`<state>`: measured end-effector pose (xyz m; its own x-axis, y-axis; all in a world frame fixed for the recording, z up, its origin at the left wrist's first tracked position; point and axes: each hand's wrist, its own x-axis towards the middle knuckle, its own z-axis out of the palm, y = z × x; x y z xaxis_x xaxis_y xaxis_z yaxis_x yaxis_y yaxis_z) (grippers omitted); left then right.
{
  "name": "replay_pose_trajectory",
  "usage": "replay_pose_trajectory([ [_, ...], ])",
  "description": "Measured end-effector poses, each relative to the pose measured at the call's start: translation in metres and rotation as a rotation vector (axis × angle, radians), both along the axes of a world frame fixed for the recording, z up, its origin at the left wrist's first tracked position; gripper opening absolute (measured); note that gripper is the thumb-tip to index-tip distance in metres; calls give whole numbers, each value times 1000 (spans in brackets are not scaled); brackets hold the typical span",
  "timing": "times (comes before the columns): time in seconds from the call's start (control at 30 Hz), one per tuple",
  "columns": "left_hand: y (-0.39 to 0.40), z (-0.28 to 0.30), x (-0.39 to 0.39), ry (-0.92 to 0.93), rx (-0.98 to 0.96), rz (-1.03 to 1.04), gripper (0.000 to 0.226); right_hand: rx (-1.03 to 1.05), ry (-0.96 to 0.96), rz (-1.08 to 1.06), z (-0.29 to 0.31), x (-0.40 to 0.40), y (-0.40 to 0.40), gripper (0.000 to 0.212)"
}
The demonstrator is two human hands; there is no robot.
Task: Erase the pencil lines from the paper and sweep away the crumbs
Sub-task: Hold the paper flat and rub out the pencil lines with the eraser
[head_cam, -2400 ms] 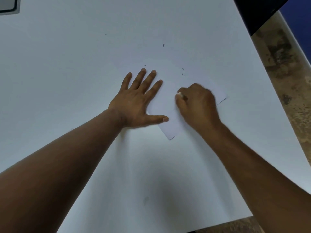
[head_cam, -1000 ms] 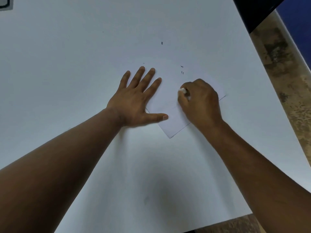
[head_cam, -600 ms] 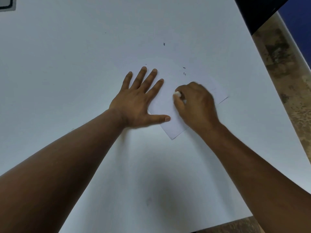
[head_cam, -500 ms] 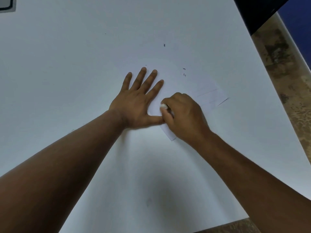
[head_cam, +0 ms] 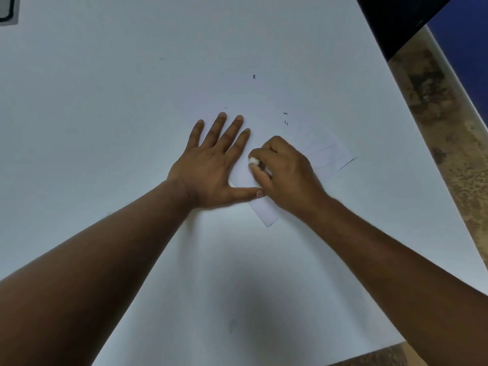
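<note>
White paper (head_cam: 266,212): lies flat on the pale table (head_cam: 105,128), near its right edge.
Left hand (head_cam: 211,167): fingers spread straight, pressing flat on the paper's left part.
Right hand (head_cam: 285,175): fingers curled, pinching a white eraser (head_cam: 254,161) against the paper, just beside the left thumb.
Pencil lines (head_cam: 323,149): faint, on the paper's right end.
Crumbs (head_cam: 285,118): dark specks beyond the paper's far edge.

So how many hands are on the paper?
2. The left hand presses flat on the paper, fingers spread. The right hand is right beside it, pinching a white eraser against the sheet. No others show.
</note>
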<state>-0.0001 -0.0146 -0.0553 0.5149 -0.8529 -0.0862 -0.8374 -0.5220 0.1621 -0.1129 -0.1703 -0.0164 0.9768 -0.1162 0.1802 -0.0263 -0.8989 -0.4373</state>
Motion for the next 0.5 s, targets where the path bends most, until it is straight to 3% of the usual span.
replay_pose_trajectory([
  [0.23,0,-1,0,4,-13,6,119,-162,21,-409,1,23,-80,28],
  [0.3,0,-1,1,4,-18,4,119,-170,38,-386,3,21,-68,26],
  [0.43,0,-2,1,-5,-8,0,119,-132,28,-90,1,-5,-13,18],
  [0.5,0,-2,1,-8,-14,-2,118,-148,14,-41,-1,-17,-16,17],
])
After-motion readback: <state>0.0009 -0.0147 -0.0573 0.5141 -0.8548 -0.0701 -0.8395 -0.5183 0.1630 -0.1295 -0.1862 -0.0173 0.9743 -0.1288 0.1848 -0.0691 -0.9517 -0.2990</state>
